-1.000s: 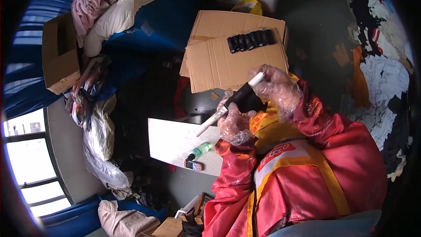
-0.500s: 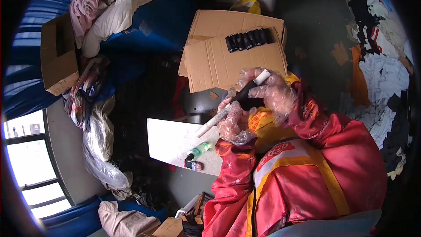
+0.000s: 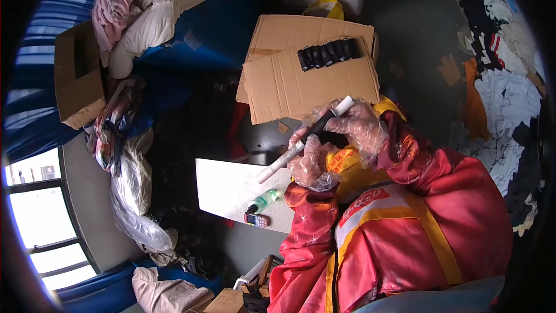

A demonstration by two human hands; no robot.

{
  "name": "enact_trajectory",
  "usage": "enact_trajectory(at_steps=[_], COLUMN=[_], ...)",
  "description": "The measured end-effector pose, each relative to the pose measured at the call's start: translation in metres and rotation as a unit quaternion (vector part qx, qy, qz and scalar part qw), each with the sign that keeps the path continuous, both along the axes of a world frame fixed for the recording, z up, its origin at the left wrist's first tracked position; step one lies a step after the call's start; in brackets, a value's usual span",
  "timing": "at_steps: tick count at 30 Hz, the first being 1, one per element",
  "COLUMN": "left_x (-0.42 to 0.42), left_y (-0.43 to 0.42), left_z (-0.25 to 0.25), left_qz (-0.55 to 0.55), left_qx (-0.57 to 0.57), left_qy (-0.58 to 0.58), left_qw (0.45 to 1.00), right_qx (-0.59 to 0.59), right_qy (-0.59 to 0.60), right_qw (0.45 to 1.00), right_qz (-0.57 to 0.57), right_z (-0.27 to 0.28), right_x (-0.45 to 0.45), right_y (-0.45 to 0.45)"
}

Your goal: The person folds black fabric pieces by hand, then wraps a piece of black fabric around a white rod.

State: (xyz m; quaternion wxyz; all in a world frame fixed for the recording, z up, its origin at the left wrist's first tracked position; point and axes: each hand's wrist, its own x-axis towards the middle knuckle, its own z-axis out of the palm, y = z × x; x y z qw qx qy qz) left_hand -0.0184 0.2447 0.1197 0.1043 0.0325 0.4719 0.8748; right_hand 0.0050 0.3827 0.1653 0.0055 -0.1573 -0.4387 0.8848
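Observation:
A white rod (image 3: 272, 169) slants upward to the right between my hands, with black material (image 3: 318, 130) wrapped around its upper part. My left hand (image 3: 310, 162), in a clear plastic glove, is closed around the rod at the lower end of the black material. Also gloved, my right hand (image 3: 358, 127) grips the black material near the rod's upper white end. Some black material hangs below the rod between the hands. Above them, several black rolls (image 3: 329, 54) lie in a row on a cardboard sheet (image 3: 313, 90).
A white board (image 3: 223, 188) holds a green bottle (image 3: 265, 199) and a mobile phone (image 3: 257, 219). At left are an open cardboard box (image 3: 81, 90) and bagged cloth (image 3: 132, 197). Fabric scraps (image 3: 501, 122) lie on the right. A yellow apron (image 3: 347, 177) covers my lap.
The black material has gone from a loose, wide flap to lying close around the rod. My right hand has moved slightly down and left, its fingers now closer to the rod.

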Motion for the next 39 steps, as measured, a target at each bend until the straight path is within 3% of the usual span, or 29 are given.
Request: enact_trajectory(at_steps=[2,3,8,10,11,14,16,20,22,26,28,30,32,34,35,36,38,39], left_x=[-0.010,-0.004,0.000,-0.001,0.004,0.007,0.005,-0.002,-0.006,-0.005,-0.005,-0.002,0.000,0.000,0.000,-0.001,-0.002,0.000], left_y=[0.002,0.001,0.005,0.006,0.009,0.004,0.005,0.009,0.002,0.000,0.004,0.006,0.002,-0.004,-0.001,-0.002,-0.004,-0.005], left_z=[0.014,0.022,0.035,0.029,0.045,0.040,0.035,0.043,0.034,0.041,0.041,0.041,0.027,0.018,0.030,0.026,0.014,0.009], left_qz=[-0.051,-0.057,-0.040,-0.022,-0.048,-0.056,-0.060,-0.008,0.010,0.028,0.021,-0.023,-0.025,-0.063,-0.043,-0.043,-0.071,-0.072], left_qx=[-0.155,-0.008,0.011,-0.146,-0.019,-0.017,-0.014,0.026,-0.037,-0.005,0.008,0.022,0.010,-0.046,0.021,0.022,-0.105,-0.106], left_qy=[0.112,-0.057,-0.108,0.076,-0.109,-0.096,-0.086,-0.219,-0.223,-0.185,-0.185,-0.153,-0.175,-0.059,-0.227,-0.227,-0.020,-0.021], left_qw=[0.980,0.997,0.993,0.986,0.993,0.994,0.994,0.975,0.974,0.982,0.982,0.988,0.984,0.995,0.973,0.973,0.992,0.992], right_qx=[-0.013,-0.027,-0.153,-0.130,-0.097,-0.090,-0.067,-0.039,-0.032,-0.109,0.110,0.071,-0.007,0.003,0.004,0.005,-0.039,-0.084], right_qy=[0.012,0.022,0.017,0.031,0.022,-0.057,-0.050,-0.019,-0.018,0.008,0.076,0.041,-0.031,-0.018,-0.020,-0.022,-0.019,-0.015], right_qw=[1.000,0.999,0.987,0.991,0.995,0.993,0.996,0.999,0.999,0.992,0.990,0.995,0.999,1.000,1.000,1.000,0.999,0.996], right_qz=[-0.003,-0.006,-0.035,0.032,-0.029,0.043,-0.011,-0.022,-0.036,-0.066,-0.042,-0.056,0.002,0.000,0.003,0.007,-0.002,-0.012], right_z=[-0.004,-0.006,0.002,-0.008,0.004,0.005,0.001,-0.002,-0.002,-0.025,-0.025,-0.007,0.009,0.002,0.000,0.000,0.000,0.000], right_x=[-0.002,-0.002,-0.001,-0.003,-0.002,-0.002,-0.002,-0.001,-0.002,-0.007,-0.007,-0.002,0.001,0.000,0.001,0.002,0.001,0.000], right_y=[0.001,0.001,0.000,-0.002,-0.009,0.001,-0.003,-0.005,-0.002,0.017,0.006,-0.001,0.001,0.002,0.002,0.002,0.001,0.000])
